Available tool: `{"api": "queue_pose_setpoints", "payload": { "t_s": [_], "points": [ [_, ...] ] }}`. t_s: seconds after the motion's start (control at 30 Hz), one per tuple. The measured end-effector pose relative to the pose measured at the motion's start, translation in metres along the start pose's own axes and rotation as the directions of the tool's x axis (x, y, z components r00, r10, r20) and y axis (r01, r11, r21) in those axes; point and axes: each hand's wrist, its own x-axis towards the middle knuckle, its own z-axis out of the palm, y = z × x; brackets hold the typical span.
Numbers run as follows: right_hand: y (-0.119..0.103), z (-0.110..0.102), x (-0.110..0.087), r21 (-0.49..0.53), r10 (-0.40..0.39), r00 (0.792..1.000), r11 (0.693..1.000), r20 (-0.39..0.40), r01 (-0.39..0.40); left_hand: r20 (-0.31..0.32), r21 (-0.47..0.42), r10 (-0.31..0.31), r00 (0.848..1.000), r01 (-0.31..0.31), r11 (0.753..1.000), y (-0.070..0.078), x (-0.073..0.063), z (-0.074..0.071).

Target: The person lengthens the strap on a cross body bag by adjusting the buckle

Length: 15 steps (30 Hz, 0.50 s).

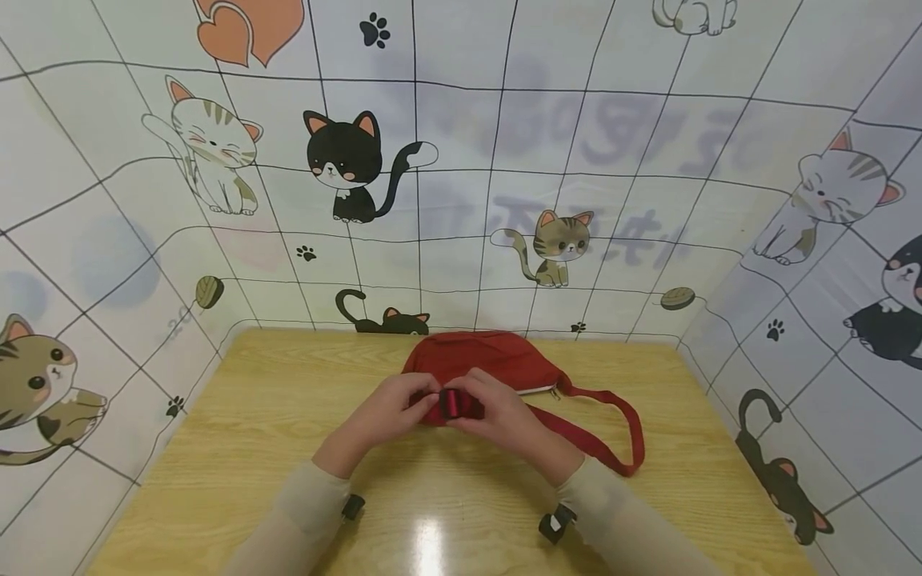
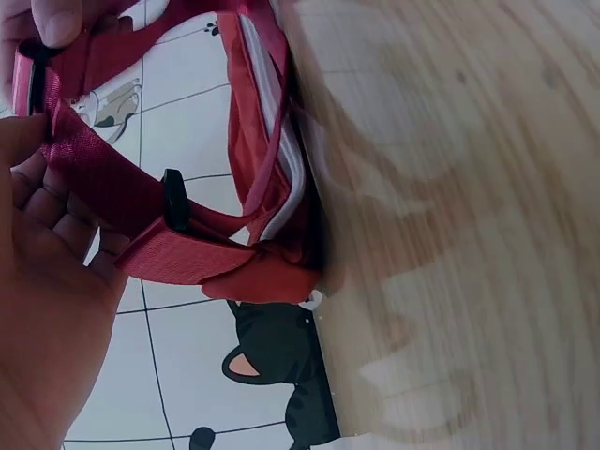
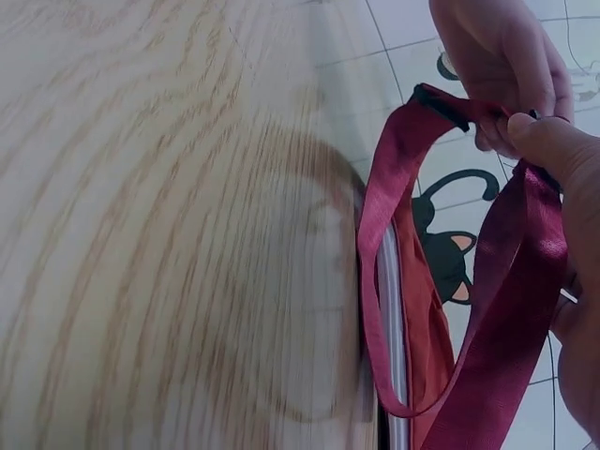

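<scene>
A red waist bag (image 1: pixel 479 356) lies on the table's far side, with a white zipper along its edge. Its red strap (image 3: pixel 506 319) is raised in front of it, running through a black buckle (image 2: pixel 37 80). My left hand (image 1: pixel 392 412) pinches the strap at one end of this buckle. From the other side my right hand (image 1: pixel 507 412) pinches the strap at the buckle, thumb against it. A second black slider (image 2: pixel 174 199) sits on the strap, nearer the bag. Parts of the buckle are hidden behind the fingers.
The wooden table (image 1: pixel 288 376) has a light reflection near its front. A loop of strap (image 1: pixel 634 436) lies on the table to the right. Behind and at both sides stand white walls (image 1: pixel 461 200) printed with cats and grid lines.
</scene>
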Motion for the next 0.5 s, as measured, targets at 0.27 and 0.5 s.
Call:
{"api": "queue_pose_setpoints", "payload": {
  "t_s": [0.27, 0.5],
  "points": [
    [-0.002, 0.002, -0.001, 0.017, 0.034, 0.999, 0.999, -0.016, -0.033, 0.01, 0.016, -0.036, 0.999, 0.036, 0.999, -0.003, -0.004, -0.002],
    [0.002, 0.001, -0.003, 0.023, 0.013, 0.999, 1.0, -0.041, -0.012, 0.021, 0.014, -0.055, 0.998, 0.054, 0.998, -0.015, -0.011, -0.007]
  ]
}}
